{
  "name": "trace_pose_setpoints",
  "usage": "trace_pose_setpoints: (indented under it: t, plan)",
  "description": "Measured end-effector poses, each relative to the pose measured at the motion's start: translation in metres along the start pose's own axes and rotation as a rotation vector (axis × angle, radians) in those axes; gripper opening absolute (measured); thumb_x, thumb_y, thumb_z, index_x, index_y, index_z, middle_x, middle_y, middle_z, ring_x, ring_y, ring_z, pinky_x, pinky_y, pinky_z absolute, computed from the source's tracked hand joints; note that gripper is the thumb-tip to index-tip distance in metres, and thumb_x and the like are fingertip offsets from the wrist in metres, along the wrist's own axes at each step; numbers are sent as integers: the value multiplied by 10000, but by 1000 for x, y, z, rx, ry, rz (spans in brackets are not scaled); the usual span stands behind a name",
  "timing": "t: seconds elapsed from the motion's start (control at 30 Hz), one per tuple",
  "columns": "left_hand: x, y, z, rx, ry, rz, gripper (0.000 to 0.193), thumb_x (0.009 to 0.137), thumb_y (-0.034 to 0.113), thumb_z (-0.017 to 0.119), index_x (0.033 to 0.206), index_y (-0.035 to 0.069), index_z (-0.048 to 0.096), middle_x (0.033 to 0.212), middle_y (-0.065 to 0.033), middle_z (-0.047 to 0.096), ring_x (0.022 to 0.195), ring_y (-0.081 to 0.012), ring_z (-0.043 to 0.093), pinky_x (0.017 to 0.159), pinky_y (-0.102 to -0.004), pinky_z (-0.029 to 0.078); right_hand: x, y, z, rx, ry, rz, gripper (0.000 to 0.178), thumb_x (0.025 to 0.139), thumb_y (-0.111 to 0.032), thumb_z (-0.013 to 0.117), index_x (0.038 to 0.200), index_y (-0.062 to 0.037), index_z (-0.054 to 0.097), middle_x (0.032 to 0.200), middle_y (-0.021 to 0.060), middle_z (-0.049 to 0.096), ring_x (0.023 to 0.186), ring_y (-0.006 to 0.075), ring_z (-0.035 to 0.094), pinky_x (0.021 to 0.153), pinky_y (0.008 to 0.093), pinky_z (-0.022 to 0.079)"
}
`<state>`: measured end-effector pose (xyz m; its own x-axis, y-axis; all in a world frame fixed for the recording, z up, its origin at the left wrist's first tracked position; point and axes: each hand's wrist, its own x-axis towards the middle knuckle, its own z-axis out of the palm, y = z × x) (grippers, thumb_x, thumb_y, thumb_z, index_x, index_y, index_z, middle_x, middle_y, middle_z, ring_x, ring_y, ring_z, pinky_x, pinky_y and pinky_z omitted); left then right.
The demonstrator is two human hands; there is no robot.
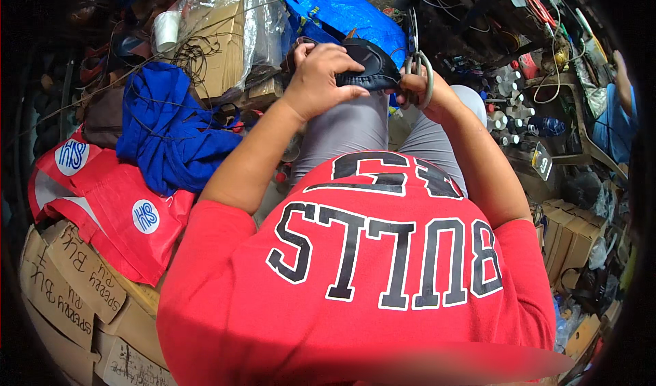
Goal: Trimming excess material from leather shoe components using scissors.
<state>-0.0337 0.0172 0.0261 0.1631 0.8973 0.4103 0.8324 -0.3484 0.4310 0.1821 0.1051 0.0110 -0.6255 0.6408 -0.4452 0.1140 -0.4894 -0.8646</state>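
A black leather shoe (pixel 374 59) with a gathered, stitched seam round its toe rests over my grey-trousered knee. My left hand (pixel 322 75) grips it from the left, thumb along the near side and fingers over the top. At the shoe's right end, my right hand (pixel 437 97) is closed round the ringed handles of a pair of metal scissors (pixel 413 36). Their blades point away from me, beside the shoe rather than on it. Some of my right fingertips are hidden behind the handle rings, close to the shoe's edge.
Beyond my knees lie a blue plastic bag (pixel 335 6) and a cardboard box under clear plastic (pixel 222 51). Blue cloth (pixel 160 126) and a red bag (pixel 109 201) are at left. Several small bottles (pixel 509 105) stand right. A person's blue sleeve (pixel 615 123) shows far right.
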Motion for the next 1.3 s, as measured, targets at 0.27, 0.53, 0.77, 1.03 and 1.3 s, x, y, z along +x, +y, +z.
trace_pose_setpoints:
  t: [0.27, 0.53, 0.77, 1.03, 1.3]
  plan:
    - [-11, 8, 27, -12, 179, -127, 252, 620, 291, 768, 795, 136, 674, 904, -16, 638, 1034, -183, 550, 949, -457, 203, -67, -11, -18, -293, 41, 174, 487, 865, -510, 497, 869, -25, 540, 580, 4, 483, 473, 99, 477, 427, 223, 353]
    - [-6, 13, 35, -37, 185, -123, 238, 611, 249, 767, 780, 121, 660, 906, -42, 636, 1036, -184, 552, 954, -455, 197, -94, -14, -17, -452, -259, 268, 620, 857, -622, 374, 794, -29, 544, 510, 14, 468, 403, 109, 441, 400, 239, 351]
    - [-5, 15, 36, -48, 188, -108, 236, 600, 228, 766, 779, 115, 659, 893, -39, 636, 1032, -182, 554, 966, -450, 192, -89, -16, -17, -459, -275, 334, 692, 813, -700, 341, 767, -40, 541, 476, 28, 470, 382, 116, 460, 374, 238, 341]
    - [-5, 14, 36, -23, 170, -84, 219, 609, 214, 757, 780, 118, 661, 845, -12, 624, 1029, -178, 553, 964, -465, 203, -86, -24, -12, -450, -268, 342, 734, 786, -732, 344, 742, -26, 540, 469, 32, 469, 364, 126, 469, 340, 236, 346]
    - [-5, 14, 36, -21, 160, -57, 215, 616, 227, 753, 781, 124, 664, 819, -9, 625, 1015, -168, 560, 958, -477, 213, -81, -33, -7, -705, -219, 371, 760, 764, -751, 364, 677, -14, 523, 387, 28, 427, 310, 129, 448, 318, 246, 338]
